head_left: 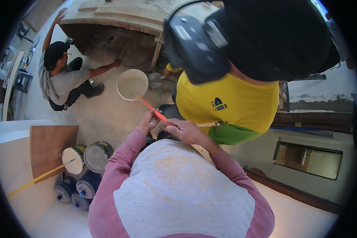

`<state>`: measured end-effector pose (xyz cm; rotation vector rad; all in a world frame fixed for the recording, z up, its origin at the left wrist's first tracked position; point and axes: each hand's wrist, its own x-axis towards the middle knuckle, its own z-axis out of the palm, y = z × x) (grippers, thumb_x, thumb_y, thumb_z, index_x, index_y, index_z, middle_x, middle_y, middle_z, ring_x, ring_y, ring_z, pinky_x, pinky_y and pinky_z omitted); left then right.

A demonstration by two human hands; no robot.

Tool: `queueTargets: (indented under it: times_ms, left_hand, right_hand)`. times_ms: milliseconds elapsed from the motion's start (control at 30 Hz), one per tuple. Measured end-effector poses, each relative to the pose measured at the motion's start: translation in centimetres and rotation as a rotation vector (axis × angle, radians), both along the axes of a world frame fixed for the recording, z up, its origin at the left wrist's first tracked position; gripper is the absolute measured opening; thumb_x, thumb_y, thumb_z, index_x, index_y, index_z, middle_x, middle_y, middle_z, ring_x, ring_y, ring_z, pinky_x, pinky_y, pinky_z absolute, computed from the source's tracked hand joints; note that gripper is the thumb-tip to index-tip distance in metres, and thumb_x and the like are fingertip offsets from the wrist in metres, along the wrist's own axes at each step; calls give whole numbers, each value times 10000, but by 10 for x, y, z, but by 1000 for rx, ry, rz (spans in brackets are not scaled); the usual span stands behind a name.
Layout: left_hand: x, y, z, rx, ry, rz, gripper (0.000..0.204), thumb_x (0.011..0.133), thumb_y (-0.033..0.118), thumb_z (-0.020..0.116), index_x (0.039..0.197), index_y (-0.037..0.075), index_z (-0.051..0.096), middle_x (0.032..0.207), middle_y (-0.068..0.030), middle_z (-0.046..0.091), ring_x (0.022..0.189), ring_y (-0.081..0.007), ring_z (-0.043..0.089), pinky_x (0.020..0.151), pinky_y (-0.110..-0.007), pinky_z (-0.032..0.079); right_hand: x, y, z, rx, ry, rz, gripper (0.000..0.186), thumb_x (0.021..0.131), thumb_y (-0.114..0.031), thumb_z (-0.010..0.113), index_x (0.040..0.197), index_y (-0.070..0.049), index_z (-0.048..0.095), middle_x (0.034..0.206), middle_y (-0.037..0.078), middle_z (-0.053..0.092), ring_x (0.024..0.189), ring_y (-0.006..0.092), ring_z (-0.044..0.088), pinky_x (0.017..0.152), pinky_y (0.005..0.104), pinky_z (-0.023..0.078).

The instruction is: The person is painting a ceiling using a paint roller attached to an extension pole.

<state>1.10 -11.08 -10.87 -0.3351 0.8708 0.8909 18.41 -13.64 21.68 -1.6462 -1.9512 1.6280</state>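
An orange-handled paintbrush [149, 106] slants up and leftward from between my two hands, its bristle end appearing over the near rim of a white bucket [119, 87]; whether it touches the rim, I cannot tell. My left hand [148, 121] has its fingers around the handle. Lower and to the right, my right hand [183, 132] grips the handle's near end. A small metal can [156, 84] stands right of the bucket, beside the hand [167, 73] of a person in a yellow shirt, who is close in front of me.
A crouching person [65, 81] in grey reaches toward a wooden workbench [91, 14] at the back left. At lower left are two large pails [98, 156], several blue water jugs [87, 186], a plywood board [51, 144] and a yellow pole [37, 178]. The yellow-shirted person [238, 105] fills the upper right.
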Motion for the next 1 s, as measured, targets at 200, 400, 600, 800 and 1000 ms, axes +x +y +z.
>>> queueTargets:
  times_ms: [200, 400, 600, 800, 1000]
  left_hand:
    - [-37, -4, -20, 101, -124, 49, 173, 1053, 223, 511, 997, 63, 548, 892, -78, 613, 833, -217, 607, 827, -379, 551]
    - [-55, -2, -25, -7, -213, 44, 157, 1040, 180, 506, 945, 56, 504, 781, -61, 555, 675, -194, 571, 685, -329, 566]
    - [-48, -1, -33, -5, -158, 2, 91, 1004, 94, 497, 929, 42, 501, 754, -48, 531, 662, -182, 556, 685, -320, 547]
    - [-44, 4, -27, 2, -111, -68, 72, 991, 67, 488, 932, 31, 507, 752, -42, 521, 660, -177, 546, 676, -315, 533]
    - [-70, 5, -30, 2, -57, -116, 59, 978, 40, 479, 934, 20, 513, 751, -35, 512, 658, -171, 537, 668, -311, 519]
  right_hand:
    - [-12, -18, 26, 305, -166, 189, 567, 994, -493, 555, 1396, -92, 567, 1128, 195, 694, 1034, 378, 666, 918, 439, 503]
    - [12, -16, 16, 201, -194, 136, 612, 979, -535, 557, 1329, -33, 585, 1202, 216, 669, 1138, 390, 622, 970, 468, 471]
    - [3, -20, 33, 259, -157, 197, 513, 927, -454, 638, 1230, -41, 625, 1017, 213, 694, 1024, 387, 659, 912, 474, 500]
    - [5, -5, 26, 584, -120, 43, 389, 855, -351, 705, 1092, -46, 673, 989, 182, 716, 1004, 375, 677, 862, 458, 524]
    - [29, -13, -42, 312, -273, -26, 414, 812, -400, 704, 1056, -68, 738, 1032, 191, 733, 1018, 375, 697, 865, 470, 549]
